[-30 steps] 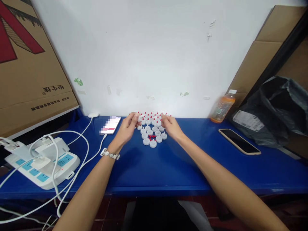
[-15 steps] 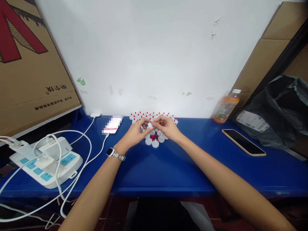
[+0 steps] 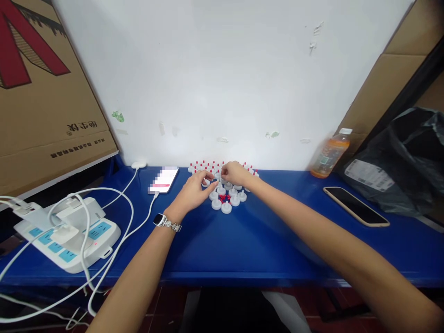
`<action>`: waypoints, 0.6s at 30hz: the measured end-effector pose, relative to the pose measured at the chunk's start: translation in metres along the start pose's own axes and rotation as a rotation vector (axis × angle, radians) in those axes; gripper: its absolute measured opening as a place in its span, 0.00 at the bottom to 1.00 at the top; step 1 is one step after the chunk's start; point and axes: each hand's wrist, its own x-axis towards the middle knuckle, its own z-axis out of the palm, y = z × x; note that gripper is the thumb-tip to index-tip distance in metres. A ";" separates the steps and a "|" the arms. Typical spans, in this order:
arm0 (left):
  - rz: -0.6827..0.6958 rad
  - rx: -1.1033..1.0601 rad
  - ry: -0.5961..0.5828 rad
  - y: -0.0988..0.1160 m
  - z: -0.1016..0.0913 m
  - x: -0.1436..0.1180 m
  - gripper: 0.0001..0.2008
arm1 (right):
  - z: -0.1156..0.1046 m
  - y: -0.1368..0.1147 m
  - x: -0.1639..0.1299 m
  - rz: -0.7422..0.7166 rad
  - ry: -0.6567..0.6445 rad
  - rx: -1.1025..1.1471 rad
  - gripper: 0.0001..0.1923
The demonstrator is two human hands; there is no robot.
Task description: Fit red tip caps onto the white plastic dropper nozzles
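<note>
Head view: L hand (image 3: 194, 192) & R hand (image 3: 236, 173), fingers pinched together over white caps w/ red tips (image 3: 225, 192) at table (image 3: 243, 240) back edge; grip contents unclear.

White wall (image 3: 225, 69), blue table (image 3: 243, 240), cardboard (image 3: 41, 92) leaning left.

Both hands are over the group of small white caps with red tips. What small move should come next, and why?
Probably set the piece pinched by the right hand down among the red-tipped caps at the back. The left hand rests beside the plain white caps and loose red bits in front, so it looks ready to take the next one. What the fingers hold is too small to tell surely.
</note>
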 end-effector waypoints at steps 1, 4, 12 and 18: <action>-0.001 0.004 0.000 0.000 0.000 0.000 0.14 | 0.000 0.000 0.001 0.001 -0.031 -0.017 0.07; 0.000 0.012 0.001 0.001 -0.001 0.000 0.13 | -0.002 -0.001 0.006 0.029 -0.076 -0.073 0.07; -0.024 0.044 0.007 -0.001 -0.003 -0.001 0.13 | 0.009 -0.006 0.031 0.141 0.005 -0.182 0.10; -0.002 0.074 0.022 -0.005 0.000 -0.001 0.13 | 0.000 -0.014 0.019 0.144 0.100 -0.085 0.08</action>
